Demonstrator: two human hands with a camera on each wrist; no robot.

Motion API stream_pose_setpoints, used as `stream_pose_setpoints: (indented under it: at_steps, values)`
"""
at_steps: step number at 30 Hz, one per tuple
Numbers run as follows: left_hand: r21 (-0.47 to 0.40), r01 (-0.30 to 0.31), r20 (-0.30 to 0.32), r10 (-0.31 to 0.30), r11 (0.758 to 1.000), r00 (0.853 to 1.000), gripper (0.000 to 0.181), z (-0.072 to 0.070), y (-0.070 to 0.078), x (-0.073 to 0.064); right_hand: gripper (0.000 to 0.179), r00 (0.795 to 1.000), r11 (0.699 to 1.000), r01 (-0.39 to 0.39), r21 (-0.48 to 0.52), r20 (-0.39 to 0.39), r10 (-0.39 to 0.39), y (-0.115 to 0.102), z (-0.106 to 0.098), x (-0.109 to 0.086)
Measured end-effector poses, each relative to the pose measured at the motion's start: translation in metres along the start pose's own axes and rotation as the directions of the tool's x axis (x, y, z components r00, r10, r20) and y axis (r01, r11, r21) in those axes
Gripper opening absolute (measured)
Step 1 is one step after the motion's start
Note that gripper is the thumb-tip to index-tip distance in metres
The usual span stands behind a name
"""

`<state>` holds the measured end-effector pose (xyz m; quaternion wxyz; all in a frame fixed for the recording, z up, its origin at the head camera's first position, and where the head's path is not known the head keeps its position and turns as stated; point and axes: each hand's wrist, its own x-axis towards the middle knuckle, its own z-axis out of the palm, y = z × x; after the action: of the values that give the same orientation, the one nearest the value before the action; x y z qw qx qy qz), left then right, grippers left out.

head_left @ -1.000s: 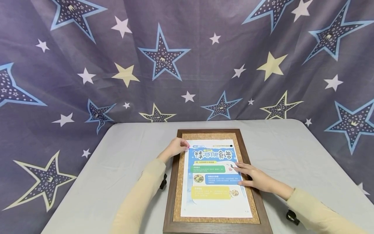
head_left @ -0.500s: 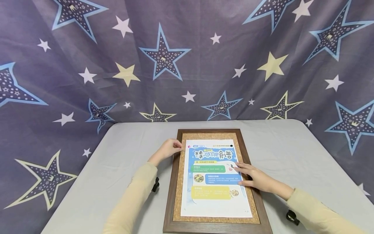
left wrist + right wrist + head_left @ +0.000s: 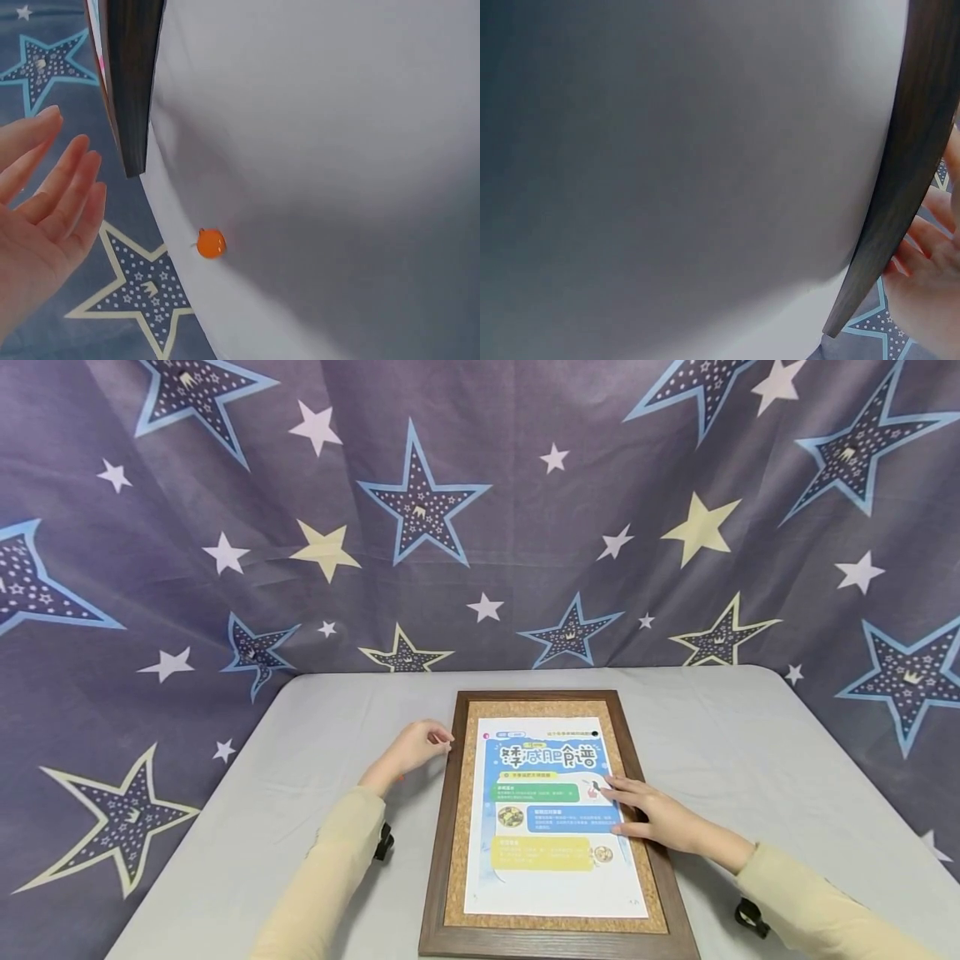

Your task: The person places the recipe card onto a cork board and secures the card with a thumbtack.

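A printed paper sheet with Chinese lettering lies on a framed corkboard. A pink pushpin sits at its upper left corner, a black pushpin at the upper right. My left hand, holding nothing, hovers just left of the frame with relaxed fingers. Below that hand an orange pushpin lies on the table in the left wrist view; in the head view only a speck of it shows. My right hand rests on the sheet's right edge, fingers spread.
The board's dark wooden frame stands up from the grey tabletop. Behind the table hangs a purple-grey curtain printed with stars. A black strap hangs under the right sleeve.
My left hand has let go of the pink pushpin and moved left off the board. The pin stays in the sheet's corner. My right hand has kept still.
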<state>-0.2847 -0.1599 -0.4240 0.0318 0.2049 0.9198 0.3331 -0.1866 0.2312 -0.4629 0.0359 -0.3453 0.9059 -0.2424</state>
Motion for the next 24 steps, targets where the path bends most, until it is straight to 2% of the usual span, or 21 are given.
stream_pose_setpoints:
  at_steps: [5, 7, 14, 21, 24]
  values:
    - [0.028, -0.045, -0.021, 0.046, 0.999, 0.999, 0.012, -0.003, -0.006, -0.006, 0.060, 1.000, 1.000, 0.002, -0.002, 0.000, -0.002, 0.000, 0.000, 0.000]
    - [0.030, -0.045, -0.023, 0.045, 0.999, 0.999, 0.012, -0.005, -0.007, -0.009, 0.060, 1.000, 1.000, 0.002, -0.004, -0.001, -0.002, 0.000, 0.000, 0.000]
    - [0.024, 0.008, -0.018, -0.007, 1.000, 1.000, 0.013, -0.009, -0.013, -0.016, 0.060, 1.000, 1.000, 0.008, -0.008, -0.005, -0.008, 0.001, 0.000, -0.001]
    - [0.058, 0.003, -0.021, -0.002, 0.998, 1.000, 0.013, -0.014, -0.021, -0.026, 0.059, 1.000, 1.000, 0.010, -0.005, -0.005, -0.010, 0.000, -0.001, -0.001]
    - [0.049, 0.028, -0.022, -0.027, 0.998, 0.999, 0.014, -0.017, -0.024, -0.030, 0.059, 1.000, 1.000, 0.014, 0.001, -0.009, -0.014, 0.000, -0.001, -0.001]
